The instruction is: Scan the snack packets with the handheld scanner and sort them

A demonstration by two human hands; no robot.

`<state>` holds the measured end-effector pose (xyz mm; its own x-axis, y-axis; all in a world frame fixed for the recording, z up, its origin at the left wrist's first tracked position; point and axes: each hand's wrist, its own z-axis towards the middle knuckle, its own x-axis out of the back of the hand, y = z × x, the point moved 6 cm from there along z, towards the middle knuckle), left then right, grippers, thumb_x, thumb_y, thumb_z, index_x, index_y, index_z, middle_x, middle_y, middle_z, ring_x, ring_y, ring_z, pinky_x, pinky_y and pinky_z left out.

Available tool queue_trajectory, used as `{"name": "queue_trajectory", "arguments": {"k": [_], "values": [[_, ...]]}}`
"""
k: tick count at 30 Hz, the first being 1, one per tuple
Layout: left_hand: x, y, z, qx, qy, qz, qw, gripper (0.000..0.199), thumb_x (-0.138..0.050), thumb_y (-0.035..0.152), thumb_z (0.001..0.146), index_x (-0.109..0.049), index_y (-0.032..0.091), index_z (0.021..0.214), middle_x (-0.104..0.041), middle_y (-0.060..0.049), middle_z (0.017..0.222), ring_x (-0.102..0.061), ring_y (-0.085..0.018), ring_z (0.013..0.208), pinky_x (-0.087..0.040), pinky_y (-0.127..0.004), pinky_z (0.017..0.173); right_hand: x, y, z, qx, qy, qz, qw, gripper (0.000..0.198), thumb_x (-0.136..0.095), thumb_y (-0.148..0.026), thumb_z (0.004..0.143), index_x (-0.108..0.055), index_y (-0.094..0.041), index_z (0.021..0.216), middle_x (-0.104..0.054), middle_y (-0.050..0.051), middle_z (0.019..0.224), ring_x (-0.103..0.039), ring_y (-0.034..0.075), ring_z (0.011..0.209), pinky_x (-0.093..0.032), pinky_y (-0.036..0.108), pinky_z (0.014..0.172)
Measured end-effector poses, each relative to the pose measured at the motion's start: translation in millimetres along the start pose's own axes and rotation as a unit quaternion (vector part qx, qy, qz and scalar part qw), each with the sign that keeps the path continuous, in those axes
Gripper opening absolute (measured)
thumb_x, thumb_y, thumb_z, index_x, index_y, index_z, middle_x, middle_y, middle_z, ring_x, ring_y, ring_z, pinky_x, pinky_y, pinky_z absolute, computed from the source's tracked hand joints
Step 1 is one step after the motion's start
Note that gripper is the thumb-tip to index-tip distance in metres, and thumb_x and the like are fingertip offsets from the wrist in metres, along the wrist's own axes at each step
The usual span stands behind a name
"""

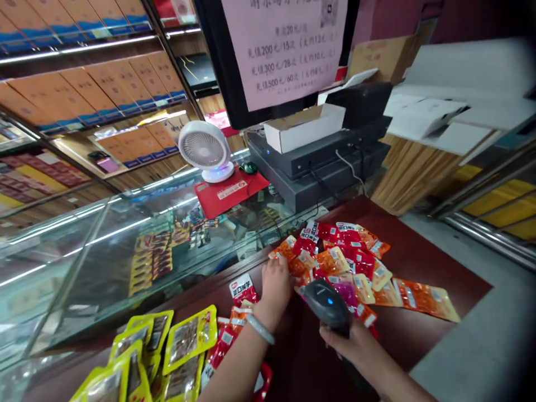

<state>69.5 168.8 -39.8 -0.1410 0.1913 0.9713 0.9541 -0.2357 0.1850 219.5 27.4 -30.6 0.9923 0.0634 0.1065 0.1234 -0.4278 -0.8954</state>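
Note:
In my right hand [352, 340] is a dark barcode scanner [326, 301] with a lit blue spot on top, its head tipped toward a heap of snack packets. My left hand [276, 282], with a pale bangle at the wrist, has its fingers curled at the heap's left edge, on an orange snack packet [287, 245]. Red packets [362, 262], other orange packets [333, 259] and a magenta packet [345, 290] overlap there. Beneath and beside my left forearm lie more red packets [221, 343], partly hidden. Yellow-edged packets [190, 338] lie farther left.
Behind the dark red tabletop [444, 262] runs a glass display counter [113, 245]. On it stand a white fan [205, 146], a red mat [211, 204], and a dark cash drawer [301, 190] beneath a screen [285, 50] with a paper sign. Boxed shelves rise at left.

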Motion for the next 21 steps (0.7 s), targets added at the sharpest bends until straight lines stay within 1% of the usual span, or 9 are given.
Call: {"name": "queue_trajectory", "arguments": {"k": [2,4,6,9,11,13,16,18,21], "values": [[0,-2,-20,0.007,-0.057,-0.058,0.997,0.039,-0.065,0.031,0.081,-0.052,0.015,0.113,-0.068,-0.012,0.094,-0.065,-0.026,0.092,-0.044,-0.034,0.081,-4,-12,-6,-0.02,-0.016,-0.01,1.0,0.046,-0.07,-0.057,0.073,-0.068,-0.018,0.097,-0.067,0.002,0.064,-0.062,0.019,0.055,-0.05,0.029,0.054],[5,-8,-50,0.047,-0.102,-0.135,0.984,0.041,-0.064,0.03,0.081,-0.048,0.017,0.117,-0.069,-0.009,0.091,-0.067,-0.023,0.086,-0.044,-0.029,0.074,-7,-27,-16,-0.028,-0.02,-0.038,0.999,0.046,-0.072,-0.053,0.071,-0.068,-0.018,0.101,-0.069,0.002,0.066,-0.064,0.019,0.054,-0.051,0.03,0.054],[11,-16,-84,0.101,-0.133,-0.203,0.965,0.043,-0.067,0.032,0.079,-0.049,0.019,0.115,-0.07,-0.008,0.095,-0.067,-0.022,0.088,-0.043,-0.027,0.072,-10,-43,-29,-0.024,-0.025,-0.078,0.996,0.044,-0.071,-0.049,0.071,-0.069,-0.019,0.103,-0.072,0.004,0.069,-0.066,0.022,0.055,-0.052,0.033,0.054],[19,-31,-132,0.169,-0.155,-0.261,0.938,0.046,-0.074,0.035,0.074,-0.051,0.019,0.111,-0.069,-0.008,0.102,-0.066,-0.02,0.091,-0.043,-0.024,0.074,-19,-60,-47,0.002,-0.032,-0.138,0.99,0.039,-0.073,-0.041,0.068,-0.072,-0.02,0.101,-0.077,0.007,0.084,-0.072,0.03,0.081,-0.056,0.039,0.073],[24,-41,-153,0.189,-0.145,-0.282,0.929,0.05,-0.075,0.036,0.073,-0.051,0.019,0.113,-0.069,-0.008,0.105,-0.066,-0.02,0.093,-0.043,-0.024,0.074,-28,-62,-56,0.004,-0.056,-0.162,0.985,0.039,-0.073,-0.04,0.068,-0.073,-0.019,0.1,-0.078,0.009,0.093,-0.071,0.033,0.093,-0.055,0.042,0.081],[27,-52,-165,0.204,-0.135,-0.283,0.927,0.052,-0.074,0.036,0.073,-0.05,0.019,0.116,-0.069,-0.008,0.105,-0.066,-0.021,0.093,-0.043,-0.024,0.074,-38,-59,-61,0.004,-0.093,-0.169,0.981,0.041,-0.073,-0.04,0.069,-0.072,-0.019,0.105,-0.078,0.01,0.1,-0.07,0.034,0.099,-0.054,0.043,0.085],[27,-65,-173,0.219,-0.122,-0.255,0.934,0.049,-0.068,0.026,0.076,-0.049,0.017,0.12,-0.07,-0.01,0.103,-0.066,-0.021,0.091,-0.043,-0.025,0.073,-46,-55,-61,0.014,-0.129,-0.184,0.974,0.043,-0.073,-0.041,0.07,-0.071,-0.019,0.107,-0.077,0.011,0.104,-0.069,0.034,0.102,-0.053,0.044,0.088],[26,-69,-178,0.225,-0.112,-0.241,0.938,0.046,-0.064,0.021,0.076,-0.049,0.016,0.12,-0.07,-0.009,0.099,-0.066,-0.021,0.087,-0.042,-0.025,0.071,-47,-54,-56,0.026,-0.145,-0.203,0.968,0.044,-0.074,-0.041,0.07,-0.071,-0.019,0.108,-0.077,0.011,0.103,-0.07,0.034,0.101,-0.053,0.043,0.087],[21,-70,-188,0.25,-0.107,-0.241,0.932,0.047,-0.066,0.024,0.075,-0.049,0.015,0.118,-0.07,-0.009,0.097,-0.066,-0.021,0.085,-0.041,-0.025,0.069,-47,-53,-47,0.036,-0.17,-0.228,0.958,0.044,-0.074,-0.041,0.07,-0.07,-0.018,0.107,-0.077,0.011,0.1,-0.071,0.033,0.095,-0.054,0.043,0.083]]}}
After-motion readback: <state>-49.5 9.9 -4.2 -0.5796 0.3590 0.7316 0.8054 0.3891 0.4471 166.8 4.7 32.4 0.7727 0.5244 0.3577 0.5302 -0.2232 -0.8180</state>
